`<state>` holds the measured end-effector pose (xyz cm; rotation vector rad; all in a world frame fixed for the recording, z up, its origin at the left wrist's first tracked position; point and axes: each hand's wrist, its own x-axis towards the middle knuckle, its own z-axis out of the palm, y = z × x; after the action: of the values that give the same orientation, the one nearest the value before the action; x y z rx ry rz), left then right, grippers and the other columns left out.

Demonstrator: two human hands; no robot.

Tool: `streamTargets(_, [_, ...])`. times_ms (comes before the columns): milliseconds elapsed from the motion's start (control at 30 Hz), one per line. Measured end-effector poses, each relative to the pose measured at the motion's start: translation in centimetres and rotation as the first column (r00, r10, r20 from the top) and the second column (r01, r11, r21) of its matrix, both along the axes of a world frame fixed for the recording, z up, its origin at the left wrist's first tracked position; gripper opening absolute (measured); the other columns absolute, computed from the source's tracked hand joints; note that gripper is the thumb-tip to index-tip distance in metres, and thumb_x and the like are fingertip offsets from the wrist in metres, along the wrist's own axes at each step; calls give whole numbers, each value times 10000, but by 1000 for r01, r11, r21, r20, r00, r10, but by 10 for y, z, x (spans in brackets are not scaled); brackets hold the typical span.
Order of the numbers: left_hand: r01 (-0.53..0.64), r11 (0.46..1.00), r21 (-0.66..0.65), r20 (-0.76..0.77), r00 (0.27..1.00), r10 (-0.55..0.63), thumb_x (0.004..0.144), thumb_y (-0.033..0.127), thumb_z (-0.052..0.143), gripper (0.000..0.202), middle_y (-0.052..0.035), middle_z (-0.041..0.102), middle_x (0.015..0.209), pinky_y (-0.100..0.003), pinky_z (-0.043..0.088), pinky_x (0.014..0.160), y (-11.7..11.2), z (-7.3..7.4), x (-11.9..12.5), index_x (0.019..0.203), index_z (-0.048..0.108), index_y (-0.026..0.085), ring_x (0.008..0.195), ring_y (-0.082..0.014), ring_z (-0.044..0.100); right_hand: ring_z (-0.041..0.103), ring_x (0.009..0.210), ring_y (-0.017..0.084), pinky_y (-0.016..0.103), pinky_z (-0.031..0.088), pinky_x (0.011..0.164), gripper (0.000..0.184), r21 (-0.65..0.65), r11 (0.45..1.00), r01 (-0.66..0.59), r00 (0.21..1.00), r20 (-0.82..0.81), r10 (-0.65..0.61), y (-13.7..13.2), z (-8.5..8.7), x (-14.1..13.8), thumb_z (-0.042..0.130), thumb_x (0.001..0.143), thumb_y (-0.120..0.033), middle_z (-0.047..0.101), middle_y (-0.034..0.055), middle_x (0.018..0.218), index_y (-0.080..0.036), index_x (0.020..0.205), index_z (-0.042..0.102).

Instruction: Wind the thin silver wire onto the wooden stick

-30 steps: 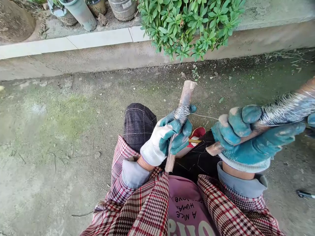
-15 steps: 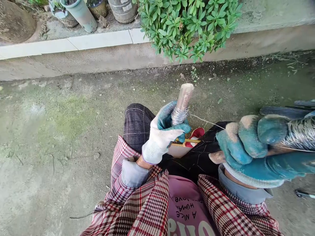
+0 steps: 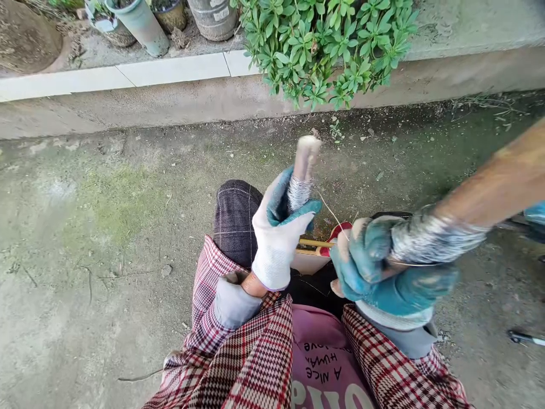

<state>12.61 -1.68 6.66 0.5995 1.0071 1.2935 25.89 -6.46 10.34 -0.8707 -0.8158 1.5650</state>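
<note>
My left hand, in a white glove with a teal palm, is wrapped round a short wooden stick. Silvery wire is wound in a coil about that stick. My right hand, gloved the same way, grips a thicker wooden stick that slants up to the right. A dense band of wire covers its middle, blurred by motion. One thin strand runs between the two hands. The lower part of the left stick is hidden in the glove.
Ahead runs a low concrete ledge with a leafy green plant overhanging it and several pots at its left. Below my hands show a red shoe and a yellow rod. A dark-tipped tool lies at right.
My right hand has moved left, closer to my left hand, and its stick has swung up to the right. My left hand and its stick have shifted slightly left and up.
</note>
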Motion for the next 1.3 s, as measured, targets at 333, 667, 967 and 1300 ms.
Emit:
streamTargets(333, [357, 928, -110, 408, 867, -285, 845, 459, 700, 434, 51, 474, 671, -173, 278, 336, 22, 1, -30, 1234, 642, 275, 416, -36, 277, 284, 431, 91, 217, 224, 314, 354, 67, 965, 255, 958, -157, -242, 32, -22, 44, 732, 788, -610, 349, -55, 576, -258, 818, 703])
streamTargets(667, [244, 961, -130, 345, 920, -187, 806, 786, 559, 673, -59, 699, 842, -238, 367, 461, 57, -75, -27, 1162, 657, 223, 546, -92, 442, 390, 496, 135, 299, 298, 400, 263, -11, 973, 232, 972, 21, -232, 62, -45, 82, 759, 793, -561, 504, -28, 596, -314, 814, 673])
streamTargets(967, [462, 877, -135, 396, 836, -380, 678, 356, 799, 765, -18, 684, 920, -185, 393, 498, 49, -81, -21, 1392, 530, 309, 556, -59, 523, 441, 523, 93, 253, 359, 432, 272, -66, 949, 309, 945, -96, -314, 79, -33, 97, 874, 715, -428, 557, -64, 613, -263, 784, 669])
streamTargets(1300, [73, 882, -465, 15, 997, -74, 697, 301, 796, 385, 43, 605, 696, -223, 464, 445, 51, -141, -1, 985, 562, 197, 485, -110, 591, 411, 438, 52, 189, 341, 348, 464, -20, 907, 420, 895, -156, -418, 110, -45, 112, 938, 543, -529, 513, -93, 537, -194, 753, 695])
